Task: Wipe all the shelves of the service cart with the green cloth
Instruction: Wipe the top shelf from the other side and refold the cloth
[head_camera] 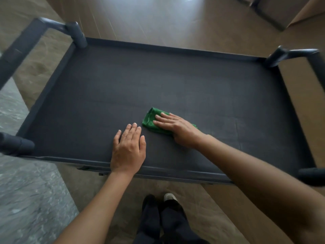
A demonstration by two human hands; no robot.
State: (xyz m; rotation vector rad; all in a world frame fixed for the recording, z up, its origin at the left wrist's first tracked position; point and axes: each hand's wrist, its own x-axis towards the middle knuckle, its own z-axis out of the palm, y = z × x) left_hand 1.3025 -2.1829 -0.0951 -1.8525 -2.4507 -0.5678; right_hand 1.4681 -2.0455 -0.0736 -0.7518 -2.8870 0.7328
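CLEANING ROUND: A person leans over a dark cart (pixel 175 50), both hands on its top shelf (pixel 158 76). The right hand (pixel 175 128) lies flat on a folded green cloth (pixel 149 120) with its fingers straight and slightly spread. It presses the cloth onto the shelf a little right of centre, toward the near edge. That hand's grip is released, with nothing curled round the fabric. The cloth's left end shows beyond the fingertips, and a small corner peeks out on the far side of the hand.

The left hand (pixel 128 148) rests palm down on the bare shelf just beside the cloth, to its left and nearer the person, apart from it. Its fingers are straight and close together, its grip released and holding nothing, and its wrist crosses the near rim.

A low raised rim runs round the shelf, and round posts (pixel 78 35) stand at its corners. Handle bars (pixel 21 50) run off from the posts at both ends, blurred in the picture.

The floor (pixel 158 18) beyond the cart is wood-toned and catches a pale glare. A grey marbled patch (pixel 26 199) lies at the near left. Between the two bare forearms, dark trousers (pixel 175 224) and a shoe (pixel 169 197) with a pale toe show below the near rim.
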